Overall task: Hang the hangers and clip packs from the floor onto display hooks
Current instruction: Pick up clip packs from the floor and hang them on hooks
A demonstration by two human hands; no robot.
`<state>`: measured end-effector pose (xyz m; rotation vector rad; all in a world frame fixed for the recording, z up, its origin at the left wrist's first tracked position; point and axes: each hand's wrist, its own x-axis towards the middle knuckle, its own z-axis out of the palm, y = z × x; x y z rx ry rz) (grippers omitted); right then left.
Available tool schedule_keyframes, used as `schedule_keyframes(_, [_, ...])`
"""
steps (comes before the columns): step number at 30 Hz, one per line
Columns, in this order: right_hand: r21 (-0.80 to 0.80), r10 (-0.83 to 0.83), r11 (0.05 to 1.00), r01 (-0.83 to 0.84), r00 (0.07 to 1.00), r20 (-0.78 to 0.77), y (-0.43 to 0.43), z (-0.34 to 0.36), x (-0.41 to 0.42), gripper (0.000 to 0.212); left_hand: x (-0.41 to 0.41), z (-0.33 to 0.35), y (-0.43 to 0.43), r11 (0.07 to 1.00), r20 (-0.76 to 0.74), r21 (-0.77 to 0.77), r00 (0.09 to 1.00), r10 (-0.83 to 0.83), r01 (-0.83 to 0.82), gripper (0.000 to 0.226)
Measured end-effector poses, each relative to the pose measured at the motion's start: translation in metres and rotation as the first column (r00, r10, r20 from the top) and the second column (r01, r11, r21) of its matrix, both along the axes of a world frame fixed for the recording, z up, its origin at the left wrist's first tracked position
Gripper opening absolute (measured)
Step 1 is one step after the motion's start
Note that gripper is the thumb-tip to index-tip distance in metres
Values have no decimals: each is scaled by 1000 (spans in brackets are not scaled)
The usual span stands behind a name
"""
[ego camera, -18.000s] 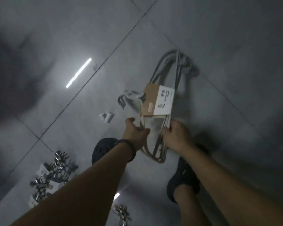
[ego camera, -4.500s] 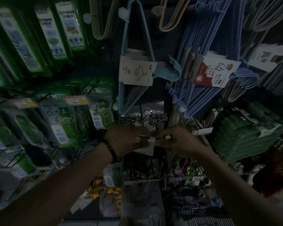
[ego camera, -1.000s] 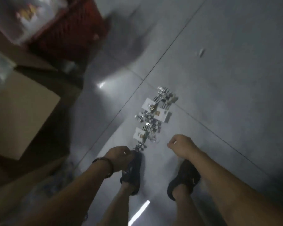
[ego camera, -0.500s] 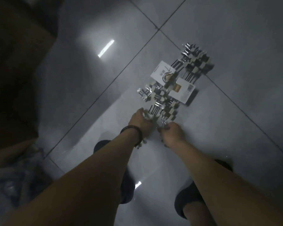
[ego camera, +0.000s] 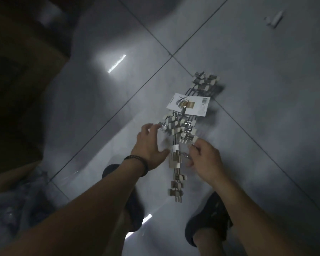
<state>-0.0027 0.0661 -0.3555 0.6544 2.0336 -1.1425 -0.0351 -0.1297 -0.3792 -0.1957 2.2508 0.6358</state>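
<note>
Floor (ego camera: 248,71): glossy grey tile with dark grout lines crossing diagonally. It reflects one strip light beyond the left grip and a shorter streak on the near side of both grips, between the shoes. Lighting is dim and the edges of the frame are blurred.

Left grip (ego camera: 149,145): fingers spread and fairly straight, nothing enclosed. The fingertips touch the near edge of the clip packs and the thumb reaches toward the right grip. A dark wristband (ego camera: 138,164) sits on the wrist behind it.

Right grip (ego camera: 205,160): fingers curled inward, pinching the wire hook at the upper part of the near clip pack.

Near clip pack (ego camera: 176,179): a narrow string of metal clips with pale tips. It starts between the two grips and runs back from them toward the person, ending between the shoes. Whether its lower end rests on the floor cannot be told.

Clip packs (ego camera: 177,124): a row of metal clips with pale tips, lying on the floor just beyond both grips and stretching away from them along a grout line. The farthest cluster lies well beyond the right grip.

Card label (ego camera: 189,106): white with a brown patch, lying on the row beyond the fingertips of both grips.

Shoes (ego camera: 209,220): dark. One sits behind the right grip; the other is partly hidden under the left forearm.

Cardboard box (ego camera: 26,52): brown, in shadow, far out to the left of the left grip.

Small white object (ego camera: 274,17): on the floor far beyond the right grip, too blurred to identify.
</note>
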Motion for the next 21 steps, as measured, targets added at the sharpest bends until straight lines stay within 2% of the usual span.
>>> schedule_keyframes(2, [13, 45, 999, -45, 999, -10, 9, 9, -2, 24, -10, 5, 18, 983, 18, 89, 987, 159, -160, 68])
schedule_keyframes(4, [5, 84, 996, -84, 996, -18, 17, 13, 0, 24, -26, 11, 39, 935, 53, 193, 955, 292, -297, 63])
schedule_keyframes(7, [-55, 76, 996, -76, 997, 3, 27, 14, 5, 24, -52, 9, 65, 913, 125, 246, 945, 303, -326, 72])
schedule_keyframes(9, [-105, 86, 991, -84, 996, 20, 34, 15, 7, 23, -65, -5, 78, 944, 210, 200, 953, 220, -262, 82])
schedule_keyframes(10, [-127, 91, 988, -88, 996, 18, 37, 14, 8, 23, -68, -13, 85, 965, 259, 170, 953, 154, -202, 79])
schedule_keyframes(12, [-140, 111, 984, -107, 994, 19, 44, 11, 13, 22, -68, -25, 98, 998, 303, 50, 952, -44, 30, 82])
schedule_keyframes(13, [-139, 119, 984, -115, 993, 26, 47, 8, 17, 21, -66, -32, 105, 987, 299, -39, 944, -138, 157, 95])
schedule_keyframes(15, [-149, 138, 980, -130, 990, 41, 50, 5, 24, 17, -60, -52, 117, 948, 285, -177, 935, -209, 266, 112])
schedule_keyframes(17, [-167, 191, 969, -183, 981, 35, 52, 4, 29, 20, -56, -59, 128, 961, 266, -174, 950, -165, 216, 99])
schedule_keyframes(19, [-170, 263, 952, -253, 964, 40, 55, 2, 29, 21, -57, -46, 130, 997, 265, -43, 963, -51, 65, 74])
schedule_keyframes(21, [-131, 444, 892, -433, 894, 65, 60, -4, 27, 16, -55, -40, 126, 986, 280, 109, 955, 93, -128, 44])
